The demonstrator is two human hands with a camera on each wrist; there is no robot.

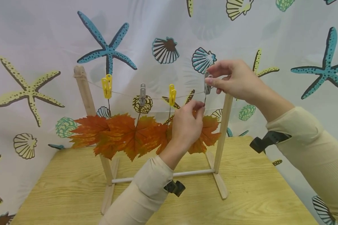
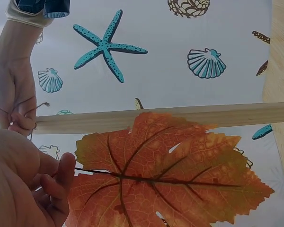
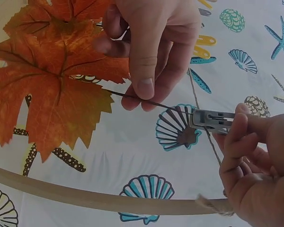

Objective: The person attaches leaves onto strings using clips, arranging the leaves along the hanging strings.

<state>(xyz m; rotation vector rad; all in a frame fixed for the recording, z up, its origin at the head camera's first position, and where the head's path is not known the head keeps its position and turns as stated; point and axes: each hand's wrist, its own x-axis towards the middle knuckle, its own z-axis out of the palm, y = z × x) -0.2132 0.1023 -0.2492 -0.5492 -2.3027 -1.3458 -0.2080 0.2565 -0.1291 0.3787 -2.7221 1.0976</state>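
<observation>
My right hand (image 1: pixel 236 78) pinches a grey clothespin (image 1: pixel 207 84) at the right end of a string between two wooden posts. The dark stem of an orange maple leaf (image 2: pixel 165 175) runs up to the clothespin's jaws, and my left hand (image 1: pixel 187 123) pinches that stem a little below. In the right wrist view the clothespin (image 3: pixel 210 120) sits across the string (image 3: pixel 194 90). Further left along the string, a yellow clothespin (image 1: pixel 172 95), a grey clothespin (image 1: pixel 142 95) and another yellow clothespin (image 1: pixel 107 87) hold more orange leaves (image 1: pixel 135 134) by their stems.
The wooden frame has a left post (image 1: pixel 85 93), a right post (image 1: pixel 223 134) and a white bottom bar (image 1: pixel 191 172). It stands on a wood-grain table (image 1: pixel 253 187). Behind hangs a white cloth (image 1: pixel 163 18) printed with starfish and shells.
</observation>
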